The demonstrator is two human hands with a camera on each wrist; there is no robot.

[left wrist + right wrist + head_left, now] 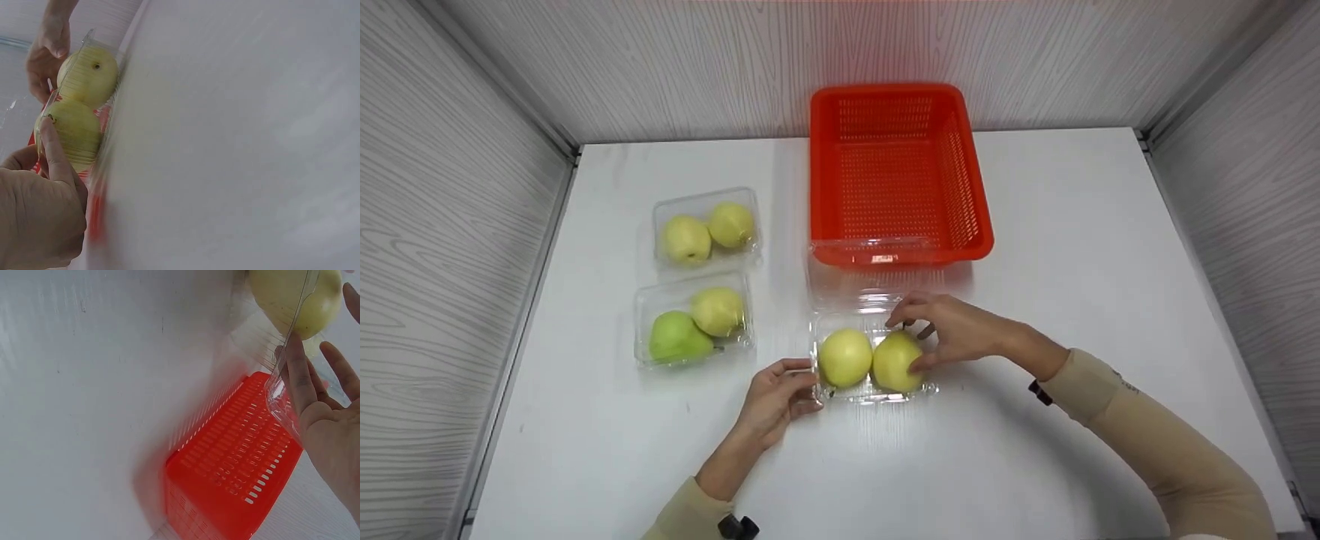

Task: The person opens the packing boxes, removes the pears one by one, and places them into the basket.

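Steadying the clear plastic box (pixel 877 397) at its near-left end, the left hand (pixel 780 397) pinches the wall between thumb and fingers. To the right of that grip, inside the box, sit two yellow-green pears side by side: the left pear (pixel 845 358) next to the pinched wall, the right pear (pixel 896 364) under the right hand (pixel 960 326). That hand is spread about the fruit, thumb on its near side, fingers beyond by the stem — whether it truly grips, I cannot tell. Beyond both hands the lid (pixel 840 289) stands open, overlapping the near edge of the red basket (pixel 819 172).

The box looks thin, light and springy, apt to buckle if squeezed; a rim corner or a palm beneath should serve best. The pears seem firm, smooth and comparatively heavy, yet easily bruised — better cupped round the middle than lifted by the stem.
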